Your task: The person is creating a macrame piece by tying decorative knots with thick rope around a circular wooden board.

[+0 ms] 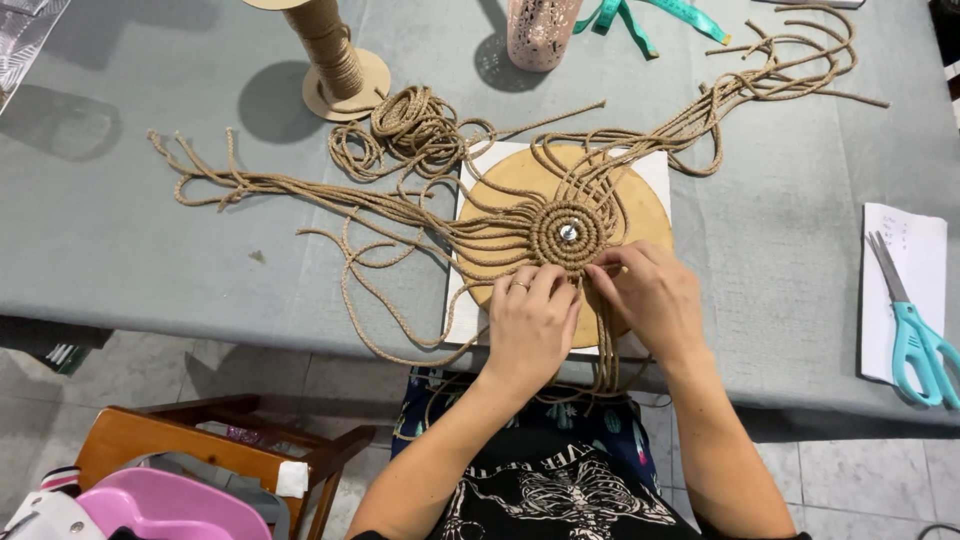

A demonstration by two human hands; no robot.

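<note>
Both hands work at the near edge of a coiled cord disc (567,234) that lies on a round wooden board (640,205) over a white sheet (655,166) on the grey table (120,240). The left hand (530,320), a ring on one finger, pinches cord strands at the coil's lower rim; the right hand (648,296) grips strands just beside it, fingertips touching the coil. A pin (568,233) sits at the coil's centre. Loose cords (330,195) fan out left and toward the far right corner. A cord spool (335,55) stands at the back, near a pink cup (540,32) and a teal tape measure (650,15). Teal scissors (915,325) lie on paper (925,240) at right.
</note>
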